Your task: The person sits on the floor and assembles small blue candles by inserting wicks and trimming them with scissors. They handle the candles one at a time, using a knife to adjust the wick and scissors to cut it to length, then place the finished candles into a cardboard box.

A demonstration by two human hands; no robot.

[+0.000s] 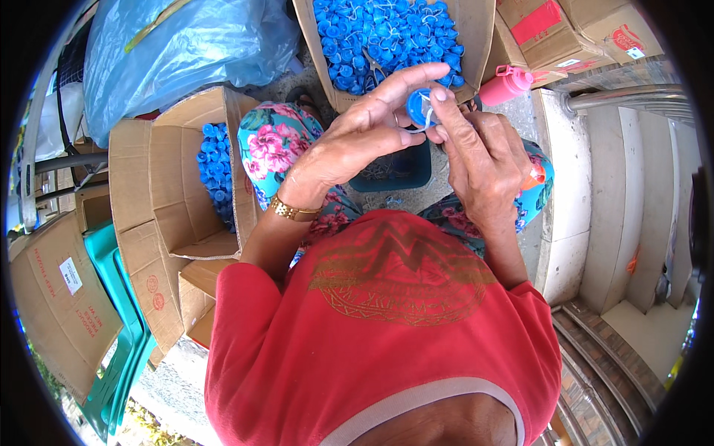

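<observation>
**Both hands on one blue cap**

Your left hand (357,137) and right hand (480,160) meet above your lap, each grip closed on the same small blue plastic cap (419,106); your left fingers curl over its top, your right fingertips pinch its edge. Just beyond it an open cardboard box (476,30) is heaped with matching blue caps (387,37). A second box (160,186) at your left holds more. A dark tray (394,169) lies under your hands, between your knees.

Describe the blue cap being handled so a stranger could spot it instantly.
Start at the big cardboard box of blue caps at top centre. Just below it, the left hand and right hand meet. The blue cap pinched between their fingertips is the only one lifted out.
</observation>
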